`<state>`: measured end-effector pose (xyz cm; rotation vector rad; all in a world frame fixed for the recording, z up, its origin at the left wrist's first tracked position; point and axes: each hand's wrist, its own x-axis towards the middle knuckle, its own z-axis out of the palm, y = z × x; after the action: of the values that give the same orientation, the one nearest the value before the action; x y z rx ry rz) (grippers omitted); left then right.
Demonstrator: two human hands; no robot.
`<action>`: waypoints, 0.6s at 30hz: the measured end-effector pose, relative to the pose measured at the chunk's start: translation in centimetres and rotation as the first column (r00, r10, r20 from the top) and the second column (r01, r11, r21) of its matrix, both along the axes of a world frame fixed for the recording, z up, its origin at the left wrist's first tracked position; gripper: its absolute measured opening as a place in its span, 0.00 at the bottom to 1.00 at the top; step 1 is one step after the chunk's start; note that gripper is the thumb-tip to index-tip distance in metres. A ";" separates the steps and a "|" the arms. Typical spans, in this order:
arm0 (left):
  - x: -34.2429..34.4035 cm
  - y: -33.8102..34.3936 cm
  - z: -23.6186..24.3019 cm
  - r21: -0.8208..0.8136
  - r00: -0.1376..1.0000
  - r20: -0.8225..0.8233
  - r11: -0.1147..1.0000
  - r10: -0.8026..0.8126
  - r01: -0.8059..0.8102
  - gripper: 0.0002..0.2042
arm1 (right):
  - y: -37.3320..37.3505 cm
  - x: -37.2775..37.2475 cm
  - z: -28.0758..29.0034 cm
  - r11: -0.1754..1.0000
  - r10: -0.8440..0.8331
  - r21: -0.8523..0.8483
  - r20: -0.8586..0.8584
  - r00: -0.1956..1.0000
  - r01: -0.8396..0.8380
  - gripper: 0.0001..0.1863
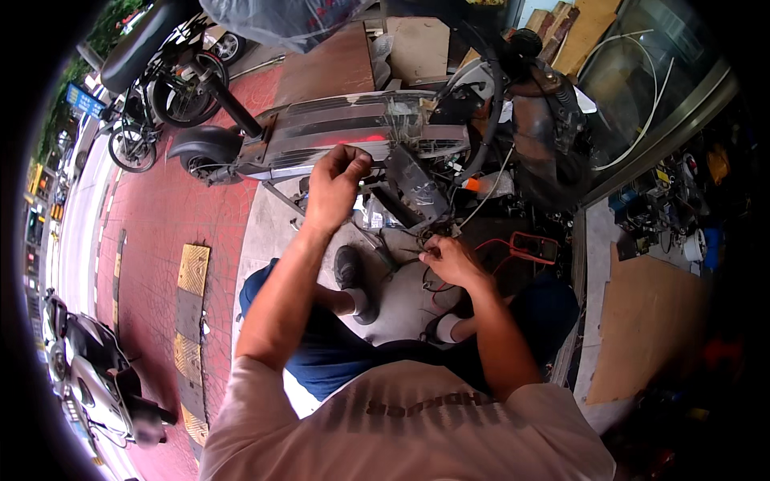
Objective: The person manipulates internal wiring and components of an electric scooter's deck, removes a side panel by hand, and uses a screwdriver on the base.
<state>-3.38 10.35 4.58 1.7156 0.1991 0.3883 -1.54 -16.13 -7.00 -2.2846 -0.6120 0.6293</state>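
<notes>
Over the near edge of a large electric scooter's striped deck point(321, 127) I hold up my left hand point(338, 180), its thumb and fingers pinched together. Whatever is between those fingertips, if anything, is too small to make out. Lower and to the right, my right hand point(451, 260) is closed in a pinch beside loose wires, and a thin dark piece at its fingertips is unclear. An opened dark cover point(419, 186) leans against the scooter between both hands. To the right of my right hand lies a red multimeter point(533, 248) with red leads running from it.
The scooter's rear wheel point(204, 148) points left and its black seat point(144, 44) rises above it. A wooden board point(646, 329) lies at right, below cluttered parts point(658, 200). A parked motorcycle point(100, 377) stands at left beyond a yellow-black ramp strip point(189, 357). My shoe point(349, 268) is close by.
</notes>
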 end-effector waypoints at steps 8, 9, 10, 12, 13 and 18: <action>4.5 0.4 6.7 0.856 0.977 -0.128 0.478 -0.169 0.195 0.16 | -0.1 -0.3 1.5 0.998 0.059 0.022 0.087 0.994 -0.061 0.21; 5.1 0.7 6.8 0.883 0.976 -0.136 0.426 -0.168 0.197 0.16 | 0.0 -0.3 1.6 0.997 0.073 0.029 0.072 0.995 -0.075 0.22; 6.1 0.7 6.5 0.883 0.976 -0.147 0.424 -0.163 0.203 0.17 | -0.2 -0.3 1.5 0.997 0.061 0.033 0.080 0.995 -0.064 0.21; 7.8 1.2 5.7 0.869 0.976 -0.152 0.451 -0.153 0.206 0.17 | -0.3 0.2 1.3 0.997 0.059 0.042 0.082 0.995 -0.062 0.21; 8.7 1.7 4.8 0.879 0.981 -0.125 0.442 -0.145 0.178 0.17 | -0.4 0.4 1.2 0.997 0.067 0.043 0.074 0.995 -0.070 0.21; 13.2 5.3 -1.0 0.942 0.999 0.038 0.334 0.005 -0.038 0.24 | -1.8 1.6 3.2 0.976 0.022 0.216 0.028 0.999 -0.027 0.17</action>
<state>9.84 15.65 3.62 2.9082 -0.0770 0.6205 0.06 -17.89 -3.76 -2.0873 -0.6869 0.5191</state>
